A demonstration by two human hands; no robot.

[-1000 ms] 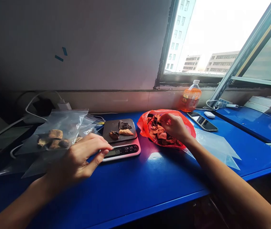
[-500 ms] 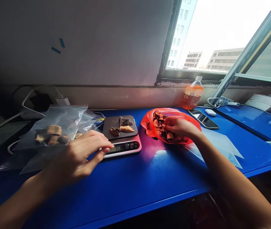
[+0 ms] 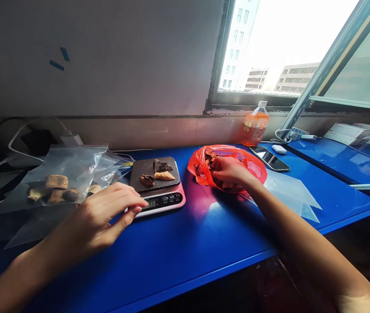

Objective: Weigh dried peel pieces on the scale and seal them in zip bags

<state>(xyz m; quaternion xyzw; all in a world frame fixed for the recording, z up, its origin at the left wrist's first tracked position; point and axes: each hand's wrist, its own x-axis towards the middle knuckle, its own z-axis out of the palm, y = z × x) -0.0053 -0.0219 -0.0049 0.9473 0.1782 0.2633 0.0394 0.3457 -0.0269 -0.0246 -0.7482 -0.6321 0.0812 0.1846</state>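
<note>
The blue table (image 3: 158,252) runs across the scene, its near edge slanting up to the right; over its near left part is the left hand (image 3: 109,213), palm down, thumb and forefinger parted with nothing seen between them, the forefinger's tip at the left end of the display (image 3: 152,203) on a pink and white scale (image 3: 178,193); whether it touches cannot be told; the display appears to read 96; to the left, partly behind that hand, lie clear zip bags (image 3: 83,158), the top one holding several brown chunks (image 3: 57,181); flat clear bags (image 3: 289,189) lie on the right; in the middle, three dried pieces rest on the scale's dark plate (image 3: 136,174): a curled brown one (image 3: 147,180), a tan one (image 3: 164,175) and, farther back, a dark one (image 3: 162,165); right of the scale, the right hand (image 3: 232,170) reaches into an open red bag (image 3: 257,167) of reddish-brown dried pieces (image 3: 211,157), its fingertips hidden, so its grip cannot be told; farther right lie a phone (image 3: 271,159) and a small white case (image 3: 279,149); behind them stands a bottle (image 3: 255,126) of orange drink, below the far window (image 3: 276,39).
</note>
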